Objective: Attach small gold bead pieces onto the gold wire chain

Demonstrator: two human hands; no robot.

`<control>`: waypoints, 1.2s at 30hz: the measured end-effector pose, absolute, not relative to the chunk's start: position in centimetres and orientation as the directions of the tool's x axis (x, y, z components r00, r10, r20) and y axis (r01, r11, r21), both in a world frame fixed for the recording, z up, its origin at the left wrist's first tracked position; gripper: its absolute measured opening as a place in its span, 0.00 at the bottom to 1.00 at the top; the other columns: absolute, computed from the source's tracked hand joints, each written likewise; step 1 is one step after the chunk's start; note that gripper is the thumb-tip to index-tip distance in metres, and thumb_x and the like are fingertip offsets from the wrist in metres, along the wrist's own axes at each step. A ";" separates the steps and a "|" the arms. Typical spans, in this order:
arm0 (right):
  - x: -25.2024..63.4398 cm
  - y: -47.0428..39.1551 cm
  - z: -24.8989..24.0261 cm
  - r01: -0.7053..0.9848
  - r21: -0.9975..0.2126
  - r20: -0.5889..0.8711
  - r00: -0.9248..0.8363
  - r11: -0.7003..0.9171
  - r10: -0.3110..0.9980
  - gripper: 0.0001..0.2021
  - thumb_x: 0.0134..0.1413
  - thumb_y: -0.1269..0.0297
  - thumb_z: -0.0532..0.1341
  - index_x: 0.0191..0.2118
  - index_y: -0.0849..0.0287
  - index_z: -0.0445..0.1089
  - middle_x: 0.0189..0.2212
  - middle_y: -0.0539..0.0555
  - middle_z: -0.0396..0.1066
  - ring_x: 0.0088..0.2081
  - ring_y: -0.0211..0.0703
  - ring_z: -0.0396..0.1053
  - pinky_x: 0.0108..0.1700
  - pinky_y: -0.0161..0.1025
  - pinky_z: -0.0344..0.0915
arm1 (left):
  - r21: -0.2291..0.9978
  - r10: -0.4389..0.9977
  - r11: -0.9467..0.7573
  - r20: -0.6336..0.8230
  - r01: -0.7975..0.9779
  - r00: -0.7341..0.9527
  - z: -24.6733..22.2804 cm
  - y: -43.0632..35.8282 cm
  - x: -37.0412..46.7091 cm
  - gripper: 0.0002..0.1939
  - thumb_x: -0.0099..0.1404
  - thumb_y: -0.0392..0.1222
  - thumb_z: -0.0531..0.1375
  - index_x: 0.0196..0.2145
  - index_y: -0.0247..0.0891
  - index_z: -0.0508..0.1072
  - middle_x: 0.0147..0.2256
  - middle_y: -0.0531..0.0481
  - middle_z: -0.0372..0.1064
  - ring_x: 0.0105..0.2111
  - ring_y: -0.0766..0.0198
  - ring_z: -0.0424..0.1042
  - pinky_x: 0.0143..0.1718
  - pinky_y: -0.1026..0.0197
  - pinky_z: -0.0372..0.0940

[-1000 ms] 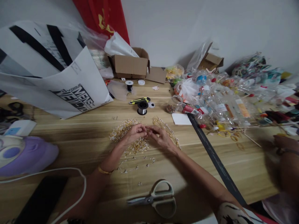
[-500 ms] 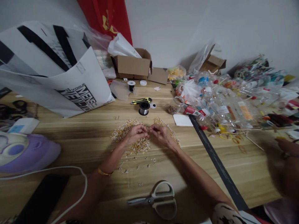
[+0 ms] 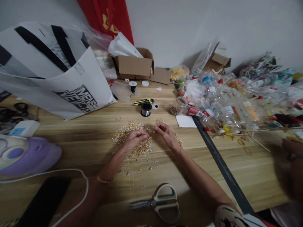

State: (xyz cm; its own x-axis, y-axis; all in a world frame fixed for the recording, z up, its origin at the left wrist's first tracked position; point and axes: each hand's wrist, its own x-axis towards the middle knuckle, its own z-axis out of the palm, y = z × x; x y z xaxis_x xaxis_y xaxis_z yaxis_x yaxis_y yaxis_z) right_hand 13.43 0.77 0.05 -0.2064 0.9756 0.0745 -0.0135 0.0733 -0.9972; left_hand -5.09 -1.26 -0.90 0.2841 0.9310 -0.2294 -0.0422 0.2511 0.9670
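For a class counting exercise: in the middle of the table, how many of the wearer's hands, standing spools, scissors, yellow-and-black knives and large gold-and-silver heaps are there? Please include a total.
Left hand and right hand: 2
Dark spool and white-topped spool: 2
Scissors: 1
Knife: 1
Large heap: 1
Total: 7

Too small to tell what, if anything, sits between the fingertips of left hand [image 3: 136,139] or right hand [image 3: 165,131]. Left hand hides part of the gold-and-silver pile [image 3: 127,128] – single pieces unreadable. Right hand covers part of a chain [image 3: 177,137]. Cut off: white bag [image 3: 94,85] and purple object [image 3: 46,154], left edge; red bag [image 3: 118,19], top; co-worker's hand [image 3: 290,146], right – dim, blurred.
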 end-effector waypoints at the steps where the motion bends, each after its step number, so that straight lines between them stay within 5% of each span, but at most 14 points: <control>1: 13.4 0.8 0.0 -0.032 -0.997 0.069 -0.202 0.064 0.977 0.14 0.49 0.53 0.64 0.28 0.60 0.67 0.24 0.49 0.66 0.27 0.36 0.65 0.34 0.35 0.64 | 0.964 0.932 0.260 -0.235 -0.057 0.277 -0.8 -1.3 -5.1 0.09 0.53 0.43 0.65 0.30 0.35 0.77 0.30 0.49 0.77 0.32 0.63 0.73 0.39 0.59 0.66; 11: 13.1 -0.5 0.9 0.055 -0.985 0.146 -0.272 0.167 0.951 0.15 0.49 0.58 0.66 0.40 0.61 0.69 0.26 0.49 0.68 0.28 0.36 0.67 0.32 0.35 0.64 | 0.976 0.940 0.212 -0.188 -0.053 0.284 0.5 -2.3 -5.3 0.10 0.54 0.45 0.64 0.29 0.34 0.75 0.26 0.49 0.74 0.27 0.64 0.72 0.30 0.63 0.64; 18: 12.7 -1.5 1.9 0.337 -0.873 0.182 -0.442 0.351 0.878 0.07 0.54 0.66 0.62 0.38 0.61 0.73 0.28 0.52 0.73 0.30 0.39 0.69 0.33 0.35 0.64 | 0.983 0.932 0.184 -0.174 -0.001 0.317 0.2 -2.8 -5.3 0.12 0.55 0.47 0.62 0.29 0.33 0.75 0.22 0.50 0.72 0.22 0.66 0.69 0.26 0.64 0.63; 30: 12.5 -3.2 1.4 0.396 -0.718 0.358 -0.495 0.572 0.792 0.10 0.63 0.66 0.54 0.38 0.59 0.73 0.42 0.59 0.70 0.45 0.45 0.69 0.45 0.41 0.66 | 0.979 0.909 0.199 -0.202 0.046 0.364 0.0 -3.4 -5.0 0.13 0.56 0.47 0.62 0.23 0.33 0.72 0.21 0.51 0.71 0.21 0.68 0.67 0.23 0.66 0.59; 36: 12.8 -3.4 1.1 0.490 -0.664 0.261 -0.556 0.564 0.789 0.12 0.65 0.66 0.51 0.38 0.60 0.71 0.32 0.56 0.71 0.33 0.41 0.69 0.36 0.36 0.64 | 0.962 0.892 0.273 -0.259 0.015 0.370 -0.2 -3.5 -5.0 0.14 0.56 0.49 0.62 0.25 0.33 0.72 0.24 0.50 0.72 0.23 0.66 0.71 0.25 0.66 0.61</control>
